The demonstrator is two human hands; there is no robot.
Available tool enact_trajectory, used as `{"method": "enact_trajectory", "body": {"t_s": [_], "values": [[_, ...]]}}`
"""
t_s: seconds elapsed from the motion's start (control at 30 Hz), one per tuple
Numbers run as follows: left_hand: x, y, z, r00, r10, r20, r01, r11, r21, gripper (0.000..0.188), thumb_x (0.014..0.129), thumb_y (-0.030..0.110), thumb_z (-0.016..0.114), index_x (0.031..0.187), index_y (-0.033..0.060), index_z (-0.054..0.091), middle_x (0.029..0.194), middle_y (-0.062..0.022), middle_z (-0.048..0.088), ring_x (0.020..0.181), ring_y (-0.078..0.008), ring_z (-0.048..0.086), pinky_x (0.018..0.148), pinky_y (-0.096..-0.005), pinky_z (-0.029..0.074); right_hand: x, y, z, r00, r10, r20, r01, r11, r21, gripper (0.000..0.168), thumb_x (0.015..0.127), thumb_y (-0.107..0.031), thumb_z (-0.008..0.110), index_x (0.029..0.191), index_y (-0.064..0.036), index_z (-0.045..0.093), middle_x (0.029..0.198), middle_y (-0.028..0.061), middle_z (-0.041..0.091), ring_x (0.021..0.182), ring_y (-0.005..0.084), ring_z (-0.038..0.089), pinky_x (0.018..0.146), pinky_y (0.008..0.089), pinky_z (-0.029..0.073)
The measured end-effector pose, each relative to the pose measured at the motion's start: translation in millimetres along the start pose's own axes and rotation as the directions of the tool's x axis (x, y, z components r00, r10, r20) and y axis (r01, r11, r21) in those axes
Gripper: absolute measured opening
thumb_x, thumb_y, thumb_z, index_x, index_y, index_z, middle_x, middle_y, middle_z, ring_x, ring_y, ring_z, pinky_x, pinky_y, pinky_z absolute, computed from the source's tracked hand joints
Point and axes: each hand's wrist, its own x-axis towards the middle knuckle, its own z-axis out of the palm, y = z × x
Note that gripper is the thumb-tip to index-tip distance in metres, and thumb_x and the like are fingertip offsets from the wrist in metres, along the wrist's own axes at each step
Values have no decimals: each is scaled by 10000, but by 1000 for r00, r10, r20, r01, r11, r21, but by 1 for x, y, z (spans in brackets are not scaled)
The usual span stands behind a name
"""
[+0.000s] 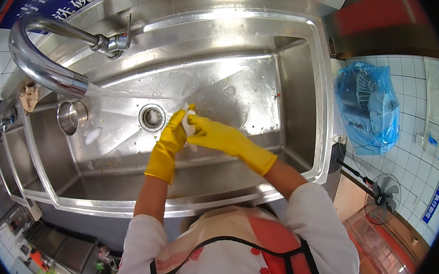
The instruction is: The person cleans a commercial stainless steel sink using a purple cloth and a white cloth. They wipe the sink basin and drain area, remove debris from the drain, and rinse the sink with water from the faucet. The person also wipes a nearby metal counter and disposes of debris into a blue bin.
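Both my hands wear yellow rubber gloves and meet over the stainless-steel sink [248, 80], just right of its drain [152, 118]. Between them is a white, soft-looking item, perhaps a cloth [187, 124], mostly covered by the gloves. My left hand [174, 128] is closed around its left side. My right hand [208, 134] presses on it from the right with bent fingers. Water streams from the curved chrome faucet [51, 69] towards the hands. Left of the drain, a round metal strainer cup [71, 117] lies tipped in the basin, near a patch of white foam [93, 135].
Small food scraps are scattered over the basin floor. A brown rag [29, 97] hangs on the divider at left, beside further basins [15, 157]. At right are an object wrapped in blue plastic [369, 108] and a black fan [382, 198].
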Motion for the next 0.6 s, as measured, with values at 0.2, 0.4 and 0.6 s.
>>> {"method": "enact_trajectory", "body": {"t_s": [0.2, 0.4, 0.6], "values": [[-35, 47, 25, 999, 23, -22, -25, 997, -72, 592, 1015, 477, 578, 1436, 63, 545, 1018, -18, 695, 828, -109, 615, 707, -247, 553, -57, 40, -78, 945, 275, -177, -326, 765, -555, 436, 932, -277, 679, 1336, -123, 623, 1327, 148, 621, 1193, 365, 604, 1014, 426, 498], [-44, 60, -15, 960, 259, -104, -271, 955, -120, 554, 1050, 482, 471, 1448, 99, 511, 1300, -14, 647, 1151, -135, 610, 897, -298, 520, -73, 73, -28, 918, 391, -65, -268, 491, -829, 241, 910, -251, 645, 1106, -117, 693, 1165, 127, 704, 1091, 376, 650, 897, 478, 538], [-83, 81, -7, 665, 715, 214, -47, -245, 968, 467, 1037, 276, 499, 1421, 12, 483, 1395, -109, 580, 1261, -252, 559, 1058, -355, 400, -55, 90, 1, 740, 603, 298, -205, 625, -753, 252, 915, -296, 627, 1075, -135, 736, 1099, 97, 744, 973, 310, 706, 826, 432, 556]]}}
